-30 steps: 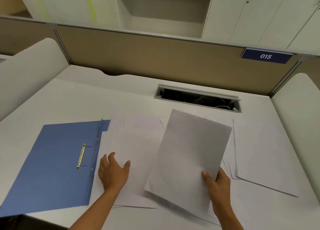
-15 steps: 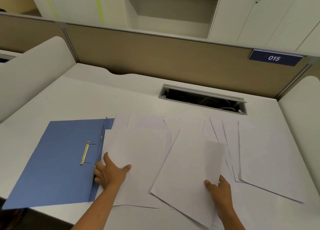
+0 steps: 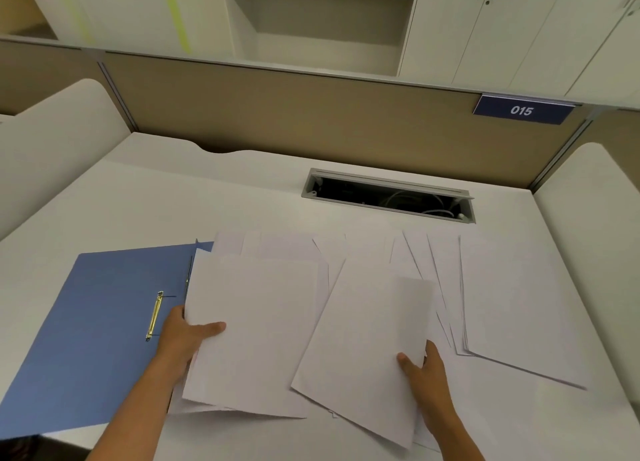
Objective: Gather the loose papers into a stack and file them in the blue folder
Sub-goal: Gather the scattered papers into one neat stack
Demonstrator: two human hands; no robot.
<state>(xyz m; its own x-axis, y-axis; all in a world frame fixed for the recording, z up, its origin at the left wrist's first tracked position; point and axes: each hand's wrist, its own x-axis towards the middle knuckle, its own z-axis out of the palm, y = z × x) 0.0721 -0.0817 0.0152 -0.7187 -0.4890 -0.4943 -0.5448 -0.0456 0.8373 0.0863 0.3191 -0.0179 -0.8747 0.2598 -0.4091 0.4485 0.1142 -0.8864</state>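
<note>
White desk (image 3: 145, 197) fills the cubicle, with loose papers (image 3: 512, 304) fanned across it, right of the open blue folder (image 3: 100, 322). Nearest the folder, one sheet (image 3: 256, 322) is pinched at its edge by the left hand (image 3: 183, 339), thumb on top. Farther right of the folder, the right hand (image 3: 424, 370) pinches another sheet (image 3: 367, 336) between thumb and fingers.

White desk (image 3: 194, 197): blue folder (image 3: 90, 322), loose papers (image 3: 512, 304).
</note>
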